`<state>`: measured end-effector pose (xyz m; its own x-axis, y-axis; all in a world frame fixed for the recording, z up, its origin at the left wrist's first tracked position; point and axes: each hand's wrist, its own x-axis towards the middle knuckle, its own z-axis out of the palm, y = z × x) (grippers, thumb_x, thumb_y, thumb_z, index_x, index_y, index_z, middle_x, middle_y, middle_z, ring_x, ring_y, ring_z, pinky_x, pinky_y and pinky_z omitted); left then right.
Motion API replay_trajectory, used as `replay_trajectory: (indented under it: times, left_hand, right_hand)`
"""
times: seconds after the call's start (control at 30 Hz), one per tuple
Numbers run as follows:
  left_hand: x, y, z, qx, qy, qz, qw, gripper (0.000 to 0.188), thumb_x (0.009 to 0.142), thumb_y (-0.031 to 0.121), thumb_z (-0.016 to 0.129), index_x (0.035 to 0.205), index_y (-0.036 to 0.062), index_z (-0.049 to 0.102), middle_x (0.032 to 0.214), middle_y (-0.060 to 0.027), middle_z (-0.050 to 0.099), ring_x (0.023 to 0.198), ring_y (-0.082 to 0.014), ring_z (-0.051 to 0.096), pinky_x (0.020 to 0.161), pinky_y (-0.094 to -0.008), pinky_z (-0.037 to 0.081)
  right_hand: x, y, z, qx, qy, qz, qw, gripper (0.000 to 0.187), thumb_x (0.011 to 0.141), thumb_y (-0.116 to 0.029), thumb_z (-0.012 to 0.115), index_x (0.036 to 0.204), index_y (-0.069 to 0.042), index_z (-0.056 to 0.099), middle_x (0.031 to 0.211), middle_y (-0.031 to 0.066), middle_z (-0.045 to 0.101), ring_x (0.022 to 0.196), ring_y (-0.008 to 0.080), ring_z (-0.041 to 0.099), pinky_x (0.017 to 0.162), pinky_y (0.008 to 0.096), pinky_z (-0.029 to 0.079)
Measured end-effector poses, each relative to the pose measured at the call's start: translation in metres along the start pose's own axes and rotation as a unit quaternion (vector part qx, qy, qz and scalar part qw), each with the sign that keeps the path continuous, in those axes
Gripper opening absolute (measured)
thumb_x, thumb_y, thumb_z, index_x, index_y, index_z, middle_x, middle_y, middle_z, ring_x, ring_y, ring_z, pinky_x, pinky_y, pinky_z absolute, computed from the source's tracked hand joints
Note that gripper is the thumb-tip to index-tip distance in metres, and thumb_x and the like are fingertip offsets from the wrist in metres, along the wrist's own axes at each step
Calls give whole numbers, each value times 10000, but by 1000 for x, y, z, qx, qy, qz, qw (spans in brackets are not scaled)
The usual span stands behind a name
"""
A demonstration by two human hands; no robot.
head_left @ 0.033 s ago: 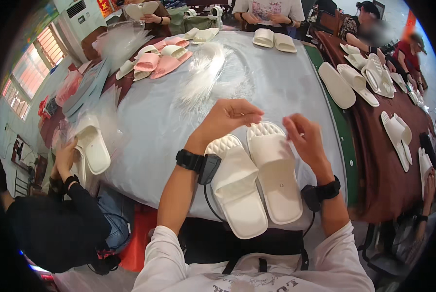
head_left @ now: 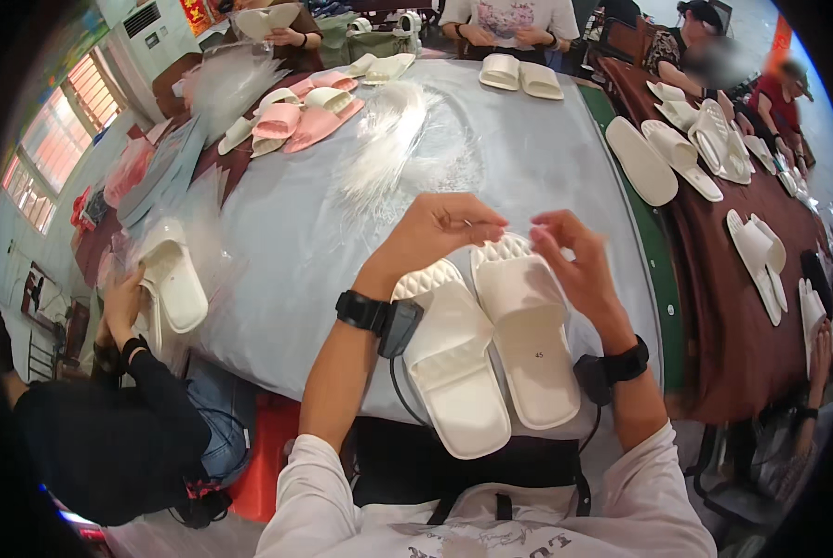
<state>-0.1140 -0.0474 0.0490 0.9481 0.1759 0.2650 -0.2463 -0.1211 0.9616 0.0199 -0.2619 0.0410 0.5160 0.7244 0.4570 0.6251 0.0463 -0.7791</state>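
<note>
Two cream slippers lie side by side on the table, toes away from me: the left slipper [head_left: 453,377] and the right slipper [head_left: 537,339]. Just above their toe ends, my left hand [head_left: 442,231] is closed in a pinch, palm turned inward. Facing it, my right hand [head_left: 574,253] has thumb and forefinger drawn together over the right slipper's toe. A small gap separates the two sets of fingertips. Whatever sits in either pinch is too fine to make out. Beyond my hands lies a loose bundle of thin clear strands [head_left: 379,153].
Pink and cream slippers [head_left: 309,112] are heaped at the far left, near clear plastic bags [head_left: 235,84]. Another cream pair [head_left: 520,76] rests at the far edge. More slippers [head_left: 686,158] lie on the brown-covered table at right. A co-worker [head_left: 128,372] handles slippers at my left.
My right hand has moved left and slightly up, bringing its fingertips closer to my left hand's. My left hand is nearly where it was. The slippers have stayed in place.
</note>
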Motion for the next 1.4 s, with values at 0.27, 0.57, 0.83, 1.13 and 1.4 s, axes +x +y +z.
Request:
replay_trajectory:
  times: [0.27,0.57,0.83,1.13,1.4]
  left_hand:
    - [3,-12,21,1,2,83,997,206,909,-3,754,1110,34,780,946,-74,733,869,-147,713,752,-277,588]
    - [1,3,25,-61,64,4,996,167,927,37,757,1092,10,752,980,-75,770,837,-148,737,666,-259,561]
    - [3,-11,22,-6,55,13,998,141,913,-7,745,1052,15,756,982,-73,766,861,-143,733,673,-255,551]
    - [2,-13,23,-4,43,69,997,190,883,-66,731,1047,22,770,976,-48,707,908,-147,712,726,-278,573]
    - [5,-10,16,187,72,186,962,228,816,-55,801,1017,51,804,926,-61,748,839,-136,707,735,-261,563]
  right_hand:
    - [-5,5,21,209,-20,50,976,200,992,-92,704,1150,24,665,984,66,746,908,127,708,786,269,549]
    - [-7,8,20,193,-5,104,976,175,1022,-119,664,1124,23,680,943,22,709,860,84,654,783,245,526]
    - [-5,0,18,211,-13,104,972,177,1026,-161,667,1085,6,666,907,17,693,834,76,644,766,238,525]
    - [-8,3,21,233,-17,101,967,178,1062,-175,607,1097,-1,614,946,5,651,863,72,608,793,234,498]
    - [-8,9,22,233,-69,94,966,242,1120,-249,486,1118,-22,569,1001,5,618,946,68,540,869,227,449]
